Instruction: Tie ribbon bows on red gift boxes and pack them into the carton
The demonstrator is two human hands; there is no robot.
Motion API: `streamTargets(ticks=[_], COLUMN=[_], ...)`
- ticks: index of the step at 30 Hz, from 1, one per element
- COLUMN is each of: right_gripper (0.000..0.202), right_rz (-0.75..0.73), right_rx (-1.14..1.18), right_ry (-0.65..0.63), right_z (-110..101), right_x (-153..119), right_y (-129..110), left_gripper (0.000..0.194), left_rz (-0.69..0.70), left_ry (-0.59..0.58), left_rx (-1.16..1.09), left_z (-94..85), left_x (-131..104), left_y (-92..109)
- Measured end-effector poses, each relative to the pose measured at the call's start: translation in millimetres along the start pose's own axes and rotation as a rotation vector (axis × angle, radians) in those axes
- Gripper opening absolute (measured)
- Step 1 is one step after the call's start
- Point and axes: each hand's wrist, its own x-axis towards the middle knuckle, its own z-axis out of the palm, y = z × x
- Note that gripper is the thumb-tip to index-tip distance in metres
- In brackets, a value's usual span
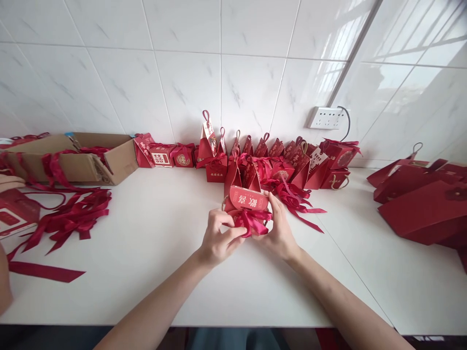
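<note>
A small red gift box [248, 197] with pale lettering on its flap sits in front of me on the white table, between my two hands. Across its near side lies a shiny red ribbon bow [252, 222]. My left hand [219, 237] pinches the bow's left part between thumb and fingers. From the right, my right hand [279, 228] grips the side of the box, thumb low and fingers along the edge. Short twisted cord shows at the box's sides. The underside of the box is hidden.
Behind stand several finished-looking red boxes [255, 167] in rows along the tiled wall. Loose ribbons [292, 197] lie at their right end; more ribbons [78, 214] and a cardboard box [120, 158] are left. Another person's hand [10, 182] is far left. Larger red boxes [423, 214] stand right.
</note>
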Motion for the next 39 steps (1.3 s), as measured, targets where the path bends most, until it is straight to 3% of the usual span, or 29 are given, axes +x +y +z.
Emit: streamTargets(ticks=[9,11,14,16,19,21,23,26,29,32,34,36,39], right_gripper=[0.103,0.1,0.098,0.089,0.06,0.062,0.066,0.062,0.058,0.06,0.058,0.061,0.072], right_rz=[0.048,0.111,0.261,0.391,0.645,0.731,0.717,0.642,0.587,0.572,0.462,0.218,-0.067], right_rx=[0.09,0.167,0.316,0.479,0.889,1.078,1.119,1.043,0.92,0.793,0.541,0.106,-0.429], right_ry=[-0.008,0.002,0.033,0.024,-0.109,-0.161,-0.132,-0.093,-0.165,-0.151,0.006,0.127,0.035], right_z=[2,3,2,0,-5,-7,-7,-5,-6,-20,-45,-82,-150], right_x=[-3,-3,1,5,10,12,13,15,12,-5,-24,-48,-92], right_y=[3,2,1,0,2,3,1,-5,-13,-19,-23,-33,-62], left_gripper=[0.012,0.004,0.015,0.021,0.022,0.021,0.021,0.022,0.022,0.02,0.018,0.016,0.013], left_rz=[-0.055,-0.279,-0.965,-1.262,-1.375,-1.414,-1.424,-1.425,-1.419,-1.387,-1.342,-1.287,-1.22], left_ry=[0.027,0.084,0.252,0.316,0.305,0.271,0.222,0.151,0.101,0.068,0.058,0.042,-0.04], left_rx=[-0.076,-0.144,-0.305,-0.383,-0.45,-0.496,-0.539,-0.567,-0.542,-0.489,-0.444,-0.403,-0.379], left_z=[-1.3,-0.4,2.0,3.4,4.9,6.1,7.1,7.9,7.8,6.3,4.3,2.3,2.9], left_x=[0,1,3,2,-1,-4,-5,-7,-9,-9,-7,-3,2], left_y=[-1,-1,-11,-22,-36,-40,-39,-35,-35,-38,-36,-32,-24])
